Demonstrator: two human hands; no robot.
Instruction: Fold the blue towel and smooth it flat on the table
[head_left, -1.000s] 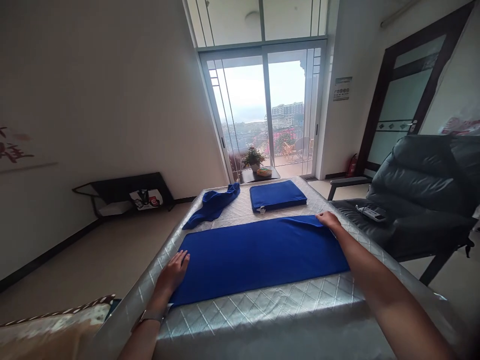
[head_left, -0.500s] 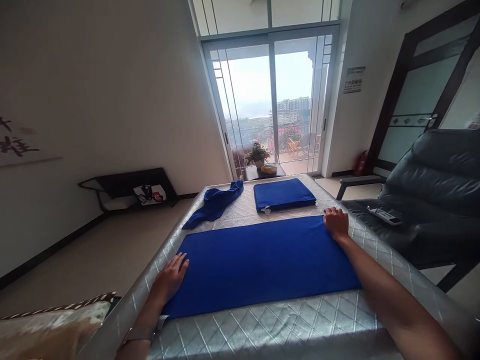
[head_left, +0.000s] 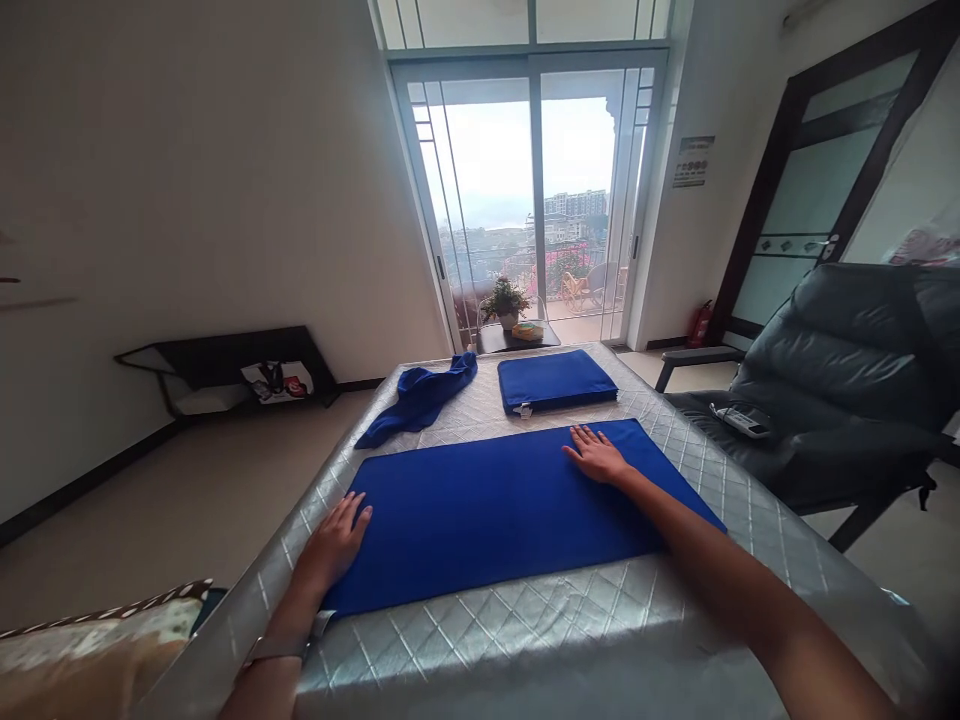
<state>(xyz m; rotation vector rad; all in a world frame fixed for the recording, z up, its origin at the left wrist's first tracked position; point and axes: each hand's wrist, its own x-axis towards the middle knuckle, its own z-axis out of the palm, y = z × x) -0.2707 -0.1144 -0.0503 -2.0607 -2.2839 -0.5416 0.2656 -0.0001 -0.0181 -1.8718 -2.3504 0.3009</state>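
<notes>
A blue cloth (head_left: 465,530) lies spread flat across the silver quilted table cover (head_left: 480,610). On its left edge rests my left hand (head_left: 334,540), fingers stretched out. My right hand (head_left: 598,457) lies flat on the cloth near its far edge, right of the middle, with the fingers spread. Beyond the cloth sits a folded stack of blue cloth (head_left: 556,380) with a small white tag at its near side. To the left of that stack is a crumpled blue cloth (head_left: 420,395).
A dark armchair (head_left: 832,400) with a white remote-like device (head_left: 742,420) on its seat stands at the right. Past the table's far end, a small stand holds a potted plant (head_left: 506,305). A patterned cushion-like item (head_left: 97,650) is at the lower left.
My right hand has let go of the cloth's far right corner and moved left, now flat with fingers spread. My left hand stays at the left edge. The view has shifted slightly.
</notes>
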